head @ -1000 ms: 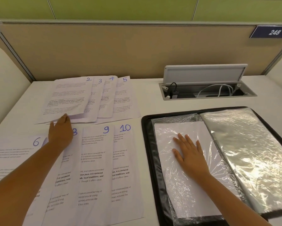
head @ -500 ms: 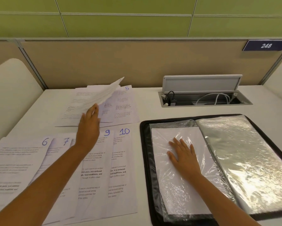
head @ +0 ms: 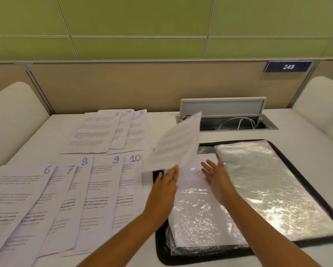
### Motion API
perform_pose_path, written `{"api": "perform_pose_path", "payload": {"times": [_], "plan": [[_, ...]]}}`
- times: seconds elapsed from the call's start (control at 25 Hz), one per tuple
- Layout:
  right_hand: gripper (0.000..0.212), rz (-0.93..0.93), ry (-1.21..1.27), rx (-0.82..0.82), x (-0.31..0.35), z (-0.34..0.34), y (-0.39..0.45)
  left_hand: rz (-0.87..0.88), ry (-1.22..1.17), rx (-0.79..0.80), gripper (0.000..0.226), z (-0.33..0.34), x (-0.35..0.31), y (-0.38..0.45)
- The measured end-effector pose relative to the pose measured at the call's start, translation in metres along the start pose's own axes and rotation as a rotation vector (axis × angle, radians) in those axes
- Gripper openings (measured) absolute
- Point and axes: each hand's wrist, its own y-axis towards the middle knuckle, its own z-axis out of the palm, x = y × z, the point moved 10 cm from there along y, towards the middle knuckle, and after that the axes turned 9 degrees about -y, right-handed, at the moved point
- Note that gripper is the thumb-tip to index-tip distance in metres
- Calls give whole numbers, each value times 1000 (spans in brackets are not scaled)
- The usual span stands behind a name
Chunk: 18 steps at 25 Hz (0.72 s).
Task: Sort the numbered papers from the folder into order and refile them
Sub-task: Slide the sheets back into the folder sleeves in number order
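Left hand pinching lower edge of a raised, tilted sheet over the open black folder, papers 6–10 fanned on desk at left, papers 3–5 behind, right hand open, fingers spread above plastic sleeve.

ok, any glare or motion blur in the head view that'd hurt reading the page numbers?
Head view: strong glare on the folder's plastic sleeves; the sheet held up by the left hand is motion-blurred, its number unreadable; flat papers show 3 to 10 clearly; wide-angle bowing at the desk edges.
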Motion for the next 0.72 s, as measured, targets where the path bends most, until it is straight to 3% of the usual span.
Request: {"api": "perform_pose_path", "payload": {"times": [0.08, 0.16, 0.36, 0.48, 0.6, 0.72], "plan": [[62, 133, 120, 11, -10, -14, 0, -34, -64, 123, 54, 37, -15, -22], [58, 170, 131, 82, -18, -25, -2, -7, -98, 201, 65, 66, -32, -40], [36, 197, -179, 8, -14, -77, -8, 32, -137, 305, 84, 106, -65, -55], [22, 214, -279, 46, -11, -91, -8, 156, -45, 240, 64, 107, -93, -57], [32, 228, -293, 72, -15, -113, -1, 246, 8, 136, 31, 104, -110, -52], [37, 210, -235, 84, -7, -137, 0, 187, -10, 52, 14, 98, -102, -32]]}}
